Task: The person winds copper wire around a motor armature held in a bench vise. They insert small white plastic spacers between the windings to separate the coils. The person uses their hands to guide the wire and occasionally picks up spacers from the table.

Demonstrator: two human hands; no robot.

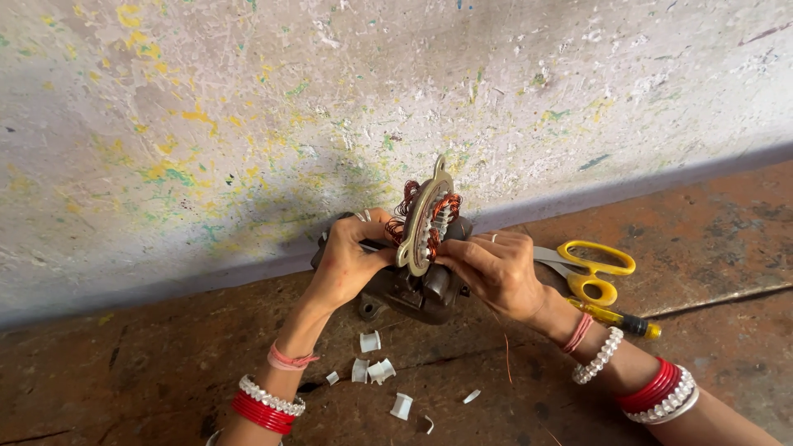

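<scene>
Gripping copper-wound oval stator (pixel 426 219), hands (pixel 351 260) clasped

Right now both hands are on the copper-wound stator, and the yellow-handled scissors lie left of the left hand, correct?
Not quite. Both the left hand and the right hand are on the stator, but the head view shows the scissors on the floor to the right, behind the right hand.

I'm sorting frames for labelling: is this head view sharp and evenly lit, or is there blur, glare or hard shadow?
Head view: sharp on both hands, left hand and right hand, and on the copper-wound stator; light soft and even, no glare; only a faint shadow on the wall; straight edges bow slightly towards the frame edges.
</scene>
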